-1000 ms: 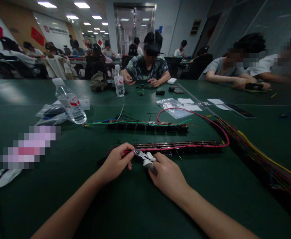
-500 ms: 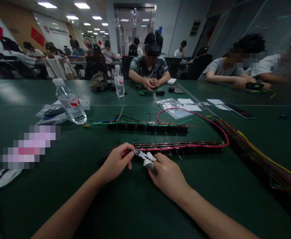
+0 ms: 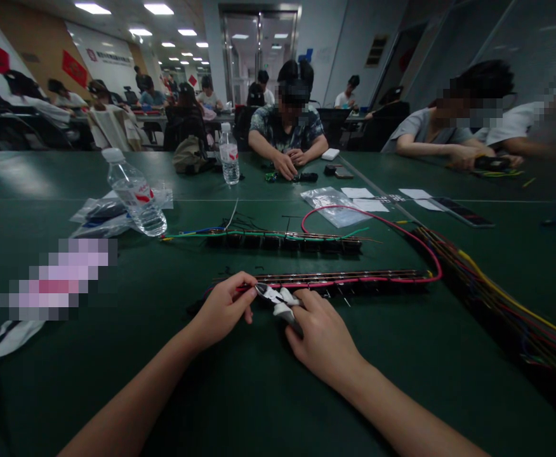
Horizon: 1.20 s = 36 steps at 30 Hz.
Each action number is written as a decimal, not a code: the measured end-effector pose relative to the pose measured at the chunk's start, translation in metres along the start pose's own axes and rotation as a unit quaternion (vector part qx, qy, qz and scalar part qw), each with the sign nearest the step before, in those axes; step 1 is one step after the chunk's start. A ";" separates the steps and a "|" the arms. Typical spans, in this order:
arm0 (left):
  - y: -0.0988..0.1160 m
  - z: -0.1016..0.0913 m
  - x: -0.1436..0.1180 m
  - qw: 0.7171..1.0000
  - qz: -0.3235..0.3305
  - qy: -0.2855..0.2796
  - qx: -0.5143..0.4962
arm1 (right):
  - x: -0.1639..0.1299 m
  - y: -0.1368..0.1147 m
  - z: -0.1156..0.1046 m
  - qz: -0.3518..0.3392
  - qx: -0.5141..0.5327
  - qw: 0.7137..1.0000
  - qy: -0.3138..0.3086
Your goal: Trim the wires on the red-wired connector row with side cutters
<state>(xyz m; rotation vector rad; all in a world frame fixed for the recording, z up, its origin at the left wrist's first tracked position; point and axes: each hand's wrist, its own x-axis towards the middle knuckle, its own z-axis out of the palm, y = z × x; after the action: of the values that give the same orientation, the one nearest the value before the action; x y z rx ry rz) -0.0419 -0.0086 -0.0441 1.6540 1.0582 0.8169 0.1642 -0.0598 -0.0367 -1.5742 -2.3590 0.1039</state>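
Head view. The left hand (image 3: 225, 309) pinches the near end of a red wire (image 3: 368, 279) between thumb and fingertips, at the left end of the nearer terminal strip (image 3: 339, 280), a long, narrow bar of dark blocks topped with bare coppery conductors. The right hand (image 3: 323, 333) is closed around the pale, rounded handles of a pair of side cutters (image 3: 278, 301), whose short metal nose points left and meets the wire just beside the left fingertips. The step in hand appears to be trimming or stripping that wire end; the next move would call for a steady squeeze with the wire kept taut, so that only the intended part is bitten. The wire, glossy and flexible, runs along the strip and loops back across the matte green table (image 3: 240, 393). A second strip (image 3: 282, 240) carrying green and blue leads lies beyond, well apart. A clear, ribbed plastic water bottle (image 3: 135, 200) rests tilted on crinkled plastic bags (image 3: 101, 212) at left; a thick bundle of coloured wires (image 3: 501, 298) crosses the right side. Other people work at the far edge.
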 end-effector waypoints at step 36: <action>0.002 0.001 0.000 1.000 -0.005 -0.003 0.002 | -0.001 0.001 0.006 -0.003 -0.018 1.000 0.010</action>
<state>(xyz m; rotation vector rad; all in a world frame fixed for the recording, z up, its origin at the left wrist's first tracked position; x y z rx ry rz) -0.0408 -0.0094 -0.0427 1.6523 1.0626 0.8042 0.1638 -0.0599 -0.0431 -1.5782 -2.3624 0.0438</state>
